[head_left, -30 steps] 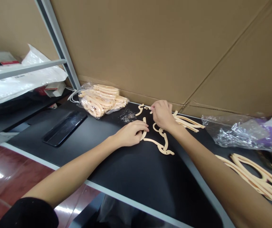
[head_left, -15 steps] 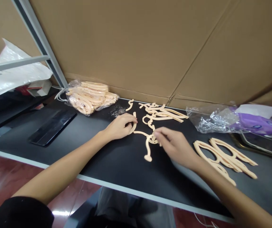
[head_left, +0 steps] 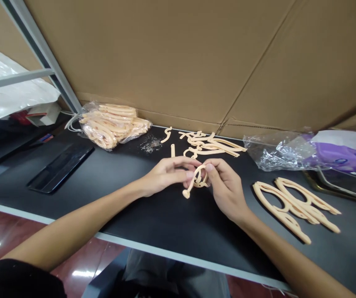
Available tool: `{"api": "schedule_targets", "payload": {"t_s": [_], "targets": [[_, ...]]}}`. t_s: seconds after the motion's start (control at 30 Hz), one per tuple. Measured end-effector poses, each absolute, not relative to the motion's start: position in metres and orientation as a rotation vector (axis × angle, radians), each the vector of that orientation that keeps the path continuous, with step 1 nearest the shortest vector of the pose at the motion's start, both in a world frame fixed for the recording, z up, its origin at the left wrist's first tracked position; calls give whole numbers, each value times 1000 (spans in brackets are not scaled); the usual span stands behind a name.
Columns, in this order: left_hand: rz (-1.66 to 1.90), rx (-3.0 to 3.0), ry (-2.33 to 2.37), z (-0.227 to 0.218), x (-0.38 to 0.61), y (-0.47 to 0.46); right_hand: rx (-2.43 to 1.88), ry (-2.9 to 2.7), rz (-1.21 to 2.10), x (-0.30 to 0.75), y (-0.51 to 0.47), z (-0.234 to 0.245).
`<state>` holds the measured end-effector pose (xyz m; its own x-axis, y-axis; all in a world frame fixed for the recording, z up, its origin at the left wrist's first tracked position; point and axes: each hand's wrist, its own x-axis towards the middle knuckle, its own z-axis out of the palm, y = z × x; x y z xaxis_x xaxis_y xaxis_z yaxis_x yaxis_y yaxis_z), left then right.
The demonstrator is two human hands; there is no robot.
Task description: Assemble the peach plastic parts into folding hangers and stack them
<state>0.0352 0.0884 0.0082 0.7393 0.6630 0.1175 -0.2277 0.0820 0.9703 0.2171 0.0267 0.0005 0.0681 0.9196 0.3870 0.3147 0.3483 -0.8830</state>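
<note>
Cream plastic pieces that look like folding clothes hanger parts are in front of me. My right hand (head_left: 226,184) pinches a curved hanger hook (head_left: 193,182) with a rounded knob at its lower end, just above the black table. My left hand (head_left: 170,177) has come up against the same hook from the other side, thumb and fingers closed around its upper part. A ring-shaped cream part (head_left: 200,180) shows between the hands; whether it is joined to the hook is unclear. Behind my left hand a straight cream piece (head_left: 173,150) is partly hidden.
Loose hanger parts (head_left: 215,145) lie in a pile at the back, near a small S-shaped hook (head_left: 167,135). Folded hangers (head_left: 292,207) rest at right. A bag of cream parts (head_left: 112,126), a black phone-like slab (head_left: 60,169) and a purple package (head_left: 336,156) lie around.
My left hand has left the curved piece at left and moved right to meet my right hand. The hook has been lifted and turned, its knob swinging left.
</note>
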Motion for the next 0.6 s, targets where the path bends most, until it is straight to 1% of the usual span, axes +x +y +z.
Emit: {"api": "schedule_targets", "payload": {"t_s": [0.1,0.17,0.23,0.37,0.47,0.6], "targets": [[510,1081,407,12,37,83,-1247,-1465,578,214,25,-2],[472,1030,442,15,34,83,-1265,-1508,540,213,26,-4],[531,1058,485,16,32,85,-1246,-1528,522,213,27,-6],[764,1237,559,15,31,88,-1220,-1522,572,212,23,-6],[903,1336,669,13,34,85,-1238,-1641,634,209,15,-1],[1020,1468,802,11,38,77,-1238,-1763,600,202,9,3]]}}
